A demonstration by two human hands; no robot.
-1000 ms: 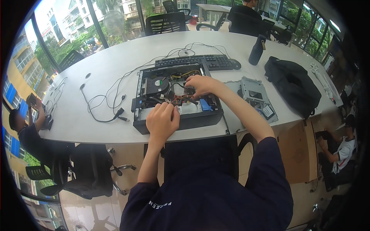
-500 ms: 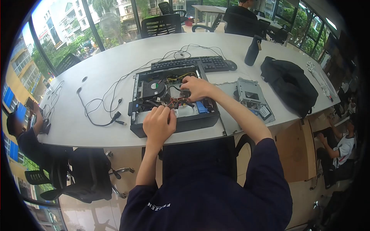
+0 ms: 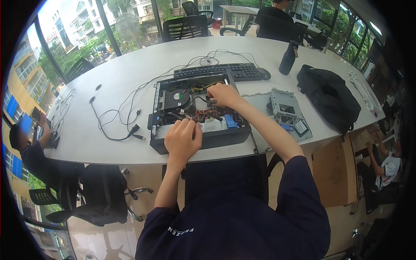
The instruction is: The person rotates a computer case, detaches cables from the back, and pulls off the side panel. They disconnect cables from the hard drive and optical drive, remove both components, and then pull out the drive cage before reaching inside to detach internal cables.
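An opened desktop computer case (image 3: 229, 138) lies flat on the table with its insides showing. My left hand (image 3: 184, 138) rests at its near wall, fingers curled over the edge. Inside the far right part of the case is my right hand (image 3: 223, 95), its fingers closed around what looks like a black cable (image 3: 200, 99); the fingertips are partly hidden. To the left of that hand sits a black cooling fan (image 3: 177, 99). Red and yellow wires (image 3: 207, 114) run across the middle, and a blue plastic part (image 3: 231, 121) is at the right.
Right of the case lies a metal panel with a drive cage (image 3: 284, 106). Behind are a keyboard (image 3: 221, 71), a mouse (image 3: 263, 74) and a bottle (image 3: 288, 58). A black bag (image 3: 327, 95) is at right, loose cables (image 3: 123, 135) at left. Other people sit nearby.
My right hand has shifted slightly up and away from the wires in the middle. My left hand stays at the near edge. The whole view has moved a little.
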